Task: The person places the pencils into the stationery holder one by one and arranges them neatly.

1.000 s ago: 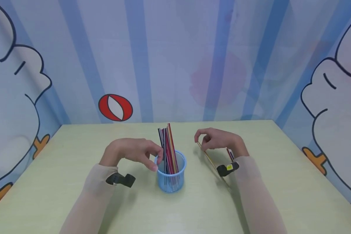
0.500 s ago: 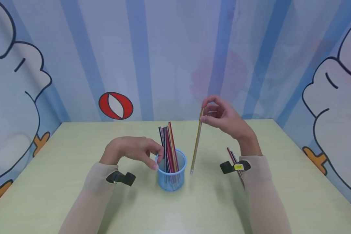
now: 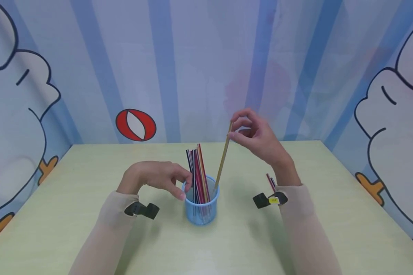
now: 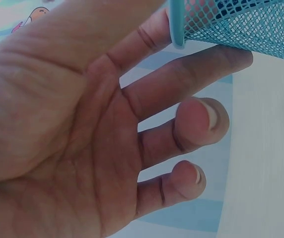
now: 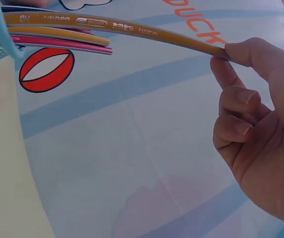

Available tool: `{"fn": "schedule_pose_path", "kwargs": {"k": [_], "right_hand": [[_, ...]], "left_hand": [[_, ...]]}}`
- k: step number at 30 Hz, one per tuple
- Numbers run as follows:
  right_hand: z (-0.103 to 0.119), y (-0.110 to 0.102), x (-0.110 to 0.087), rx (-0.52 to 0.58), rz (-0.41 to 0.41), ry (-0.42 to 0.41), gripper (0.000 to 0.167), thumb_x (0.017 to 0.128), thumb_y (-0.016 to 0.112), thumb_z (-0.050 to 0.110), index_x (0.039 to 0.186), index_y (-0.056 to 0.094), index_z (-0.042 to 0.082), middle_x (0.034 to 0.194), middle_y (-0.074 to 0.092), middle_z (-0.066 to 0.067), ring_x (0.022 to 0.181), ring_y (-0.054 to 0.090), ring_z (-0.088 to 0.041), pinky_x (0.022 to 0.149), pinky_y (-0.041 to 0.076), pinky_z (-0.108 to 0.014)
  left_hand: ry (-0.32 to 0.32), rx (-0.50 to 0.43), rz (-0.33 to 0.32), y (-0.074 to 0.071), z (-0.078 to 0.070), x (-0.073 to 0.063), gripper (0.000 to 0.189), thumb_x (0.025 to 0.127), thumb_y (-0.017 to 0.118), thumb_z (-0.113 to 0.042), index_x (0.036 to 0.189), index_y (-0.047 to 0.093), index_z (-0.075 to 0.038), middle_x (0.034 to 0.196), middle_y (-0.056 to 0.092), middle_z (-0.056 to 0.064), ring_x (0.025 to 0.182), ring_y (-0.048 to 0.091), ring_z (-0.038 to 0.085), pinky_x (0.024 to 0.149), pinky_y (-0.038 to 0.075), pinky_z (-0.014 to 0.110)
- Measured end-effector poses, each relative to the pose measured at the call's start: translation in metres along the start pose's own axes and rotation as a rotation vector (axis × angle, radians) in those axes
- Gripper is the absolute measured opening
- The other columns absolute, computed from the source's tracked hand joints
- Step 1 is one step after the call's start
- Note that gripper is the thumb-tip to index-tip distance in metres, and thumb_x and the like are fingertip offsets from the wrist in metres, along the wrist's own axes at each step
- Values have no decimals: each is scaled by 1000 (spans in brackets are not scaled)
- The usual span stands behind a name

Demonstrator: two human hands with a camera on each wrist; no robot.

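Observation:
My right hand (image 3: pixel 256 139) pinches a yellow pencil (image 3: pixel 223 160) near its upper end, between thumb and fingertips. The pencil slants down left, its lower end inside the right rim of a light blue mesh pencil cup (image 3: pixel 201 214); printed lettering and "HB" show on the pencil (image 5: pixel 117 26) in the right wrist view. Several dark, red and yellow pencils (image 3: pixel 199 175) stand in the cup. My left hand (image 3: pixel 161 178) holds the cup's left rim between thumb and index finger; in the left wrist view the other fingers (image 4: pixel 181 79) spread beside the mesh wall (image 4: pixel 261 29).
Another dark and red pencil or two (image 3: pixel 270 182) lie on the pale table (image 3: pixel 151 244), partly hidden behind the right wrist camera (image 3: pixel 270 199). A blue striped cartoon backdrop (image 3: pixel 206 68) rises behind the table's far edge.
My right hand has lifted the yellow pencil off the table, turned it upright and moved it left, its lower end now within the cup. The left hand stays at the cup.

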State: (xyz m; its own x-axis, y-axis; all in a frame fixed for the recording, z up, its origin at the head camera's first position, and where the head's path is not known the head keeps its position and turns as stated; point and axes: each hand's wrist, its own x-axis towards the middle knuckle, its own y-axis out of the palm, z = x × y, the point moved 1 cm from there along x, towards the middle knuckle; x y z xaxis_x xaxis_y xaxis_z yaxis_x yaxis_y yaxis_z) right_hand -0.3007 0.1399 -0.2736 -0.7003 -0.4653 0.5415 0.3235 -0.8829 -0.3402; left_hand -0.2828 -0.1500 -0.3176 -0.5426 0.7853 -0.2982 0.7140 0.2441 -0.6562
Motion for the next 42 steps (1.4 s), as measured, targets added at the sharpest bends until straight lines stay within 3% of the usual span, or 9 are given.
{"fn": "schedule_pose_path", "kwargs": {"k": [4, 10, 16, 25, 34, 38, 42], "right_hand": [[-8, 19, 5, -99, 108, 48, 26, 95, 67, 8, 117, 54, 13, 93, 63, -12, 63, 59, -27, 66, 47, -34], [-24, 44, 9, -261, 271, 93, 25, 95, 68, 8, 117, 58, 14, 91, 68, -3, 63, 56, -20, 61, 46, -31], [-35, 45, 9, -321, 304, 154, 38, 97, 65, 10, 132, 55, 22, 94, 69, -3, 60, 55, -23, 64, 48, -35], [-57, 13, 0, -378, 293, 305, 43, 98, 63, 13, 138, 53, 27, 100, 68, -4, 69, 60, -24, 65, 51, -41], [-83, -43, -27, -422, 396, 581, 38, 99, 62, 13, 136, 56, 15, 121, 63, -18, 78, 59, -36, 77, 49, -51], [-90, -64, -40, -481, 428, 684, 41, 98, 61, 12, 138, 55, 10, 125, 61, -20, 72, 57, -34, 66, 45, -42], [-96, -77, -54, -490, 439, 779, 45, 96, 63, 13, 140, 52, 8, 120, 63, -18, 65, 51, -26, 54, 33, -33]], "left_hand": [[17, -4, 9, -1, 0, 0, 18, 90, 76, -22, 95, 61, -12, 90, 58, -1, 75, 51, 15, 70, 40, 31], [43, -10, 19, 0, -1, 0, 18, 91, 75, -21, 95, 61, -11, 91, 59, -2, 77, 52, 16, 71, 41, 32], [68, 3, 18, -1, -3, -1, 17, 91, 75, -21, 95, 61, -11, 92, 59, -2, 77, 52, 15, 71, 42, 32], [42, 12, 15, -1, -4, -1, 18, 90, 76, -23, 95, 61, -12, 90, 57, -3, 76, 52, 15, 71, 41, 31], [40, 47, 12, -3, -1, -3, 19, 89, 77, -23, 94, 61, -14, 84, 53, -4, 68, 46, 11, 66, 36, 28], [45, 38, 12, -3, -2, -2, 20, 89, 77, -23, 95, 61, -13, 86, 55, -4, 72, 48, 13, 68, 37, 29], [41, 29, 13, -1, -2, -2, 20, 89, 76, -23, 95, 61, -13, 86, 54, -3, 73, 49, 15, 68, 37, 30]]}}
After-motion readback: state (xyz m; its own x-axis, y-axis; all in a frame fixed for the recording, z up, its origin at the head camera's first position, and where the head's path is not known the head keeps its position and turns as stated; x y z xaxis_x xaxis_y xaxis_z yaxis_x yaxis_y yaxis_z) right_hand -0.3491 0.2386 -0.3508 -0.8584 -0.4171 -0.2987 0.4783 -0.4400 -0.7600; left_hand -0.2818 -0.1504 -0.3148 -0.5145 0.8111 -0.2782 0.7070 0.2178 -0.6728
